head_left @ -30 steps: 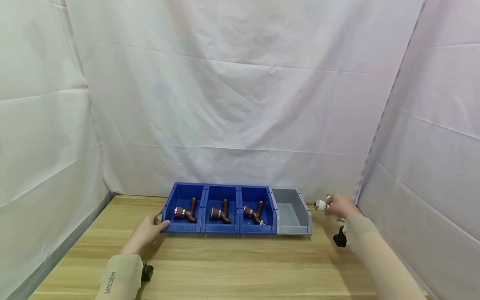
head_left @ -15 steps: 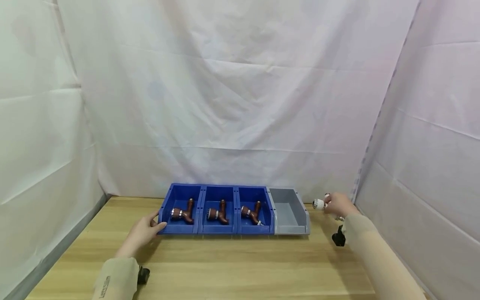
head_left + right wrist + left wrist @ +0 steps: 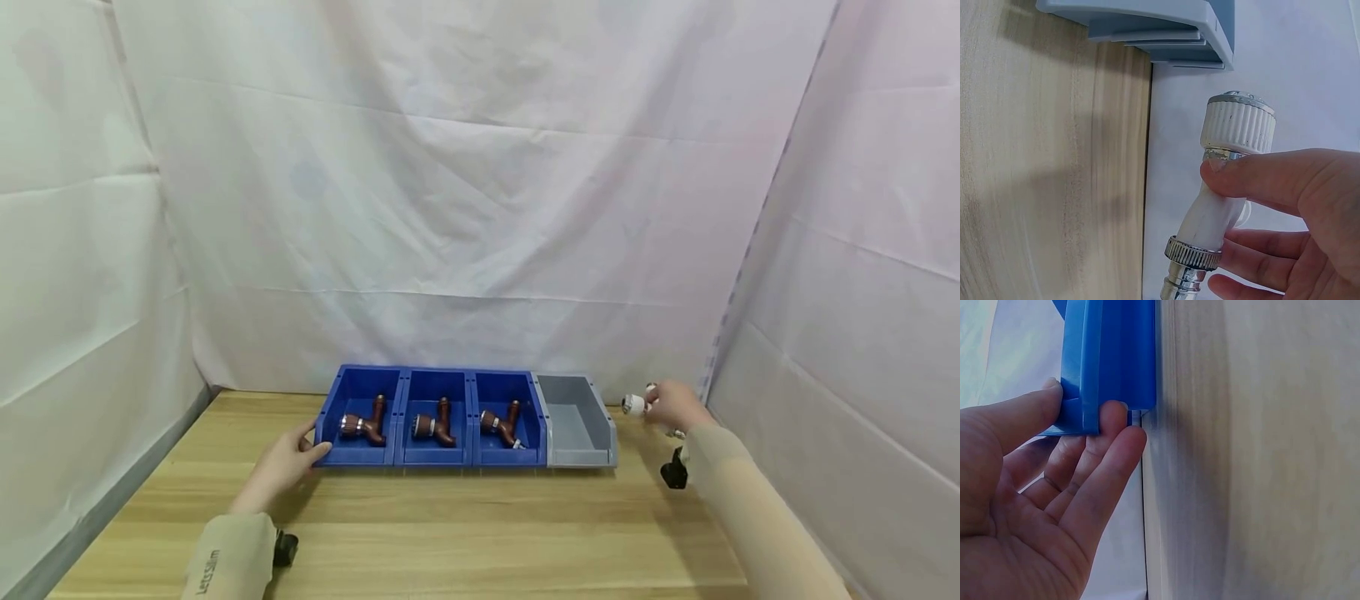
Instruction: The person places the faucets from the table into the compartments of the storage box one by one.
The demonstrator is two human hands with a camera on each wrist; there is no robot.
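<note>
My left hand [image 3: 285, 467] grips the near left corner of the leftmost blue bin [image 3: 360, 457]. In the left wrist view, thumb and fingers pinch the blue bin's edge [image 3: 1090, 369]. Past the right end of the row, my right hand [image 3: 678, 407] holds a white tap [image 3: 634, 405] above the table. Thumb and fingers close round its white body, seen in the right wrist view, where the ribbed white knob [image 3: 1238, 125] and chrome spout end [image 3: 1182, 281] show. Three brown taps lie one per blue bin: left [image 3: 372, 427], middle [image 3: 441, 427] and right [image 3: 504, 425].
A grey bin [image 3: 577, 429] adjoins the blue ones on the right, with nothing visible in it. The row stands near the back edge of the wooden table [image 3: 450, 533]. White cloth [image 3: 450, 208] hangs behind and at both sides.
The head view has shifted slightly, so the bins and hands appear a little further left. Both hands keep their holds on the blue bin and the white tap.
</note>
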